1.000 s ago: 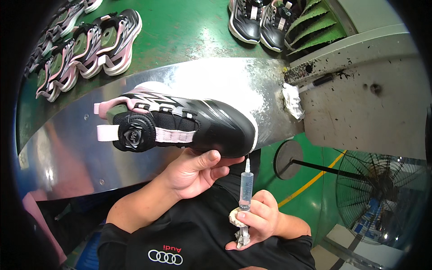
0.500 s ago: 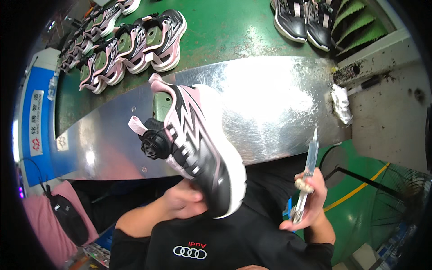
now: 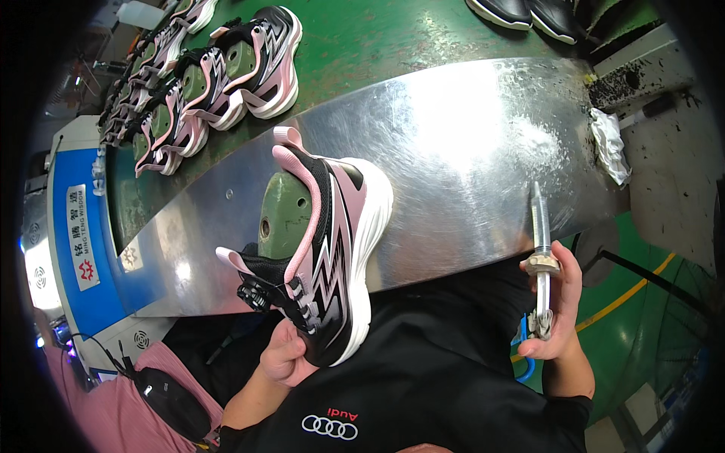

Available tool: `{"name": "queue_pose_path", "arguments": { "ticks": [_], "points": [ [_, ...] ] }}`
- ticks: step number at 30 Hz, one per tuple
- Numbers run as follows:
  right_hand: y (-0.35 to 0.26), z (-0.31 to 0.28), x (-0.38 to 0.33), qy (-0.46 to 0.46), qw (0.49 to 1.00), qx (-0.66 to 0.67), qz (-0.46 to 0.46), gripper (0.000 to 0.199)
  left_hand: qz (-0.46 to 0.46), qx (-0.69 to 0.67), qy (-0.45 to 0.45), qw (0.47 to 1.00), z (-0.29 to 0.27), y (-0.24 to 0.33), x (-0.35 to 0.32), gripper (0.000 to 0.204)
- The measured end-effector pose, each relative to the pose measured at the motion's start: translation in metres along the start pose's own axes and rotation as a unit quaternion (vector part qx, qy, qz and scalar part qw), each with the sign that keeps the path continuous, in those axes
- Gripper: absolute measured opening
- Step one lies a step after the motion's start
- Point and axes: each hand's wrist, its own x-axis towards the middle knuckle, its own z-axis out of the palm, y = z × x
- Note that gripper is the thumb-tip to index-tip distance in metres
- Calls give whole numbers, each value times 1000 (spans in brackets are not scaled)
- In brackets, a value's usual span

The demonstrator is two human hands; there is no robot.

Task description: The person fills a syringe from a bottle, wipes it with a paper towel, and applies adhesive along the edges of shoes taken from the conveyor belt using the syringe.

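Black, pink and white, the shoe (image 3: 336, 253) is gripped at its toe end by the left hand (image 3: 287, 356), toe toward the person's body and heel toward the metal plate (image 3: 453, 204); a green last (image 3: 285, 219) sits in its opening. The right hand (image 3: 565, 309) grasps a clear syringe (image 3: 541, 226), a finger by its collar and the thumb near the plunger end, the tip pointing away from the body, well apart from the shoe. Past the plate, other shoes (image 3: 285, 72) stand on the green table (image 3: 370, 45). Crumpled paper (image 3: 609, 147) lies at the plate's right end
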Motion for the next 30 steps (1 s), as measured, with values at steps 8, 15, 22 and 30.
{"name": "queue_pose_path", "arguments": {
  "ticks": [8,15,22,30],
  "points": [
    [-9,-10,11,9,999,-30,6,122,-214,-92,-83,969,7,-16,26,66],
    [-17,-19,29,56,998,-7,42,123,-225,-126,-251,933,33,-56,86,36],
    [-49,-13,21,24,997,-17,70,105,-278,-144,-220,924,44,-58,92,37],
    [-82,37,66,-186,931,313,26,102,-303,-105,-259,911,33,-70,92,36]
  ]
}}
